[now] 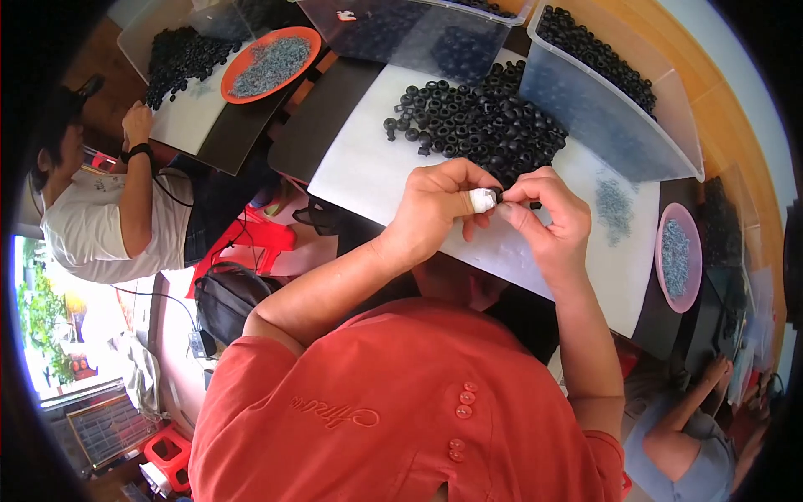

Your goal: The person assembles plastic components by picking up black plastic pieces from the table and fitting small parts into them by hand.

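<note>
Over the near edge of the white board, my left hand (435, 205) grips a small black round part (498, 193) between thumb and fingers. White tape (483, 200) is wrapped round that thumb. My right hand (552, 219) meets it from the right, thumb and forefinger pinched together at the part. What lies in the right pinch is too small and covered to make out. Just beyond both hands spreads a heap of black ring-shaped parts (477, 125). Right of my right hand lies a scatter of tiny blue-grey pieces (615, 207) on the board.
Clear bins (611, 125) of black parts stand behind the white board (355, 159). A pink bowl (663, 266) of blue-grey pieces sits at right. On the left, a person (117, 209) sits by a table with an orange plate (313, 43); another person (677, 443) is at lower right.
</note>
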A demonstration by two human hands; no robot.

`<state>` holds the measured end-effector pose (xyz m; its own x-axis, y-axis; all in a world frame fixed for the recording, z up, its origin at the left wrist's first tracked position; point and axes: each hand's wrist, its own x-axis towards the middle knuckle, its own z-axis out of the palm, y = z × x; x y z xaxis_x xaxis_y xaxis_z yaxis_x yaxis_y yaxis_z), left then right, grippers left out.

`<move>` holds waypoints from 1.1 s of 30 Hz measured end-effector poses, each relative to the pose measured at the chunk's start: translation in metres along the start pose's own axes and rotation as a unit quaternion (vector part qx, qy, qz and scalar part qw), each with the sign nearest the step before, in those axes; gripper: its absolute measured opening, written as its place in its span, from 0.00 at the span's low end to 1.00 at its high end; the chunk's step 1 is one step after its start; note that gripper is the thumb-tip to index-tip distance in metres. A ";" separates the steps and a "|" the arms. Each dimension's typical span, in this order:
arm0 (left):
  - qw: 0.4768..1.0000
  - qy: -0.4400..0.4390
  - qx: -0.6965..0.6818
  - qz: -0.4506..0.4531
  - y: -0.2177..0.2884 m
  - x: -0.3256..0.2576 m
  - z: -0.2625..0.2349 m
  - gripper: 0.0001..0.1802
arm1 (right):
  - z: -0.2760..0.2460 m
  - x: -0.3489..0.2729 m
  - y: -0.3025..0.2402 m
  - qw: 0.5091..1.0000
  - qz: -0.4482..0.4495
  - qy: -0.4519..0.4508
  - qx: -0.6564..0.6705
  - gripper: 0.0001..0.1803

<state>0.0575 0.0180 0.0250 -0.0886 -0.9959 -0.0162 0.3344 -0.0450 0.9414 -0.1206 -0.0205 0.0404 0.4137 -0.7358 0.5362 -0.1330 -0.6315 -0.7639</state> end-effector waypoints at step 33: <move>0.998 -0.056 0.010 -0.012 -0.001 -0.003 -0.006 0.09 | -0.059 -0.014 -0.002 0.968 0.050 -0.006 -0.245 0.06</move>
<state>0.0635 0.0209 0.0221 -0.2017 -0.9795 -0.0020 0.3126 -0.0663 0.9476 -0.1795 -0.0235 0.0562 0.3866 -0.7978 0.4626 -0.5835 -0.6001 -0.5472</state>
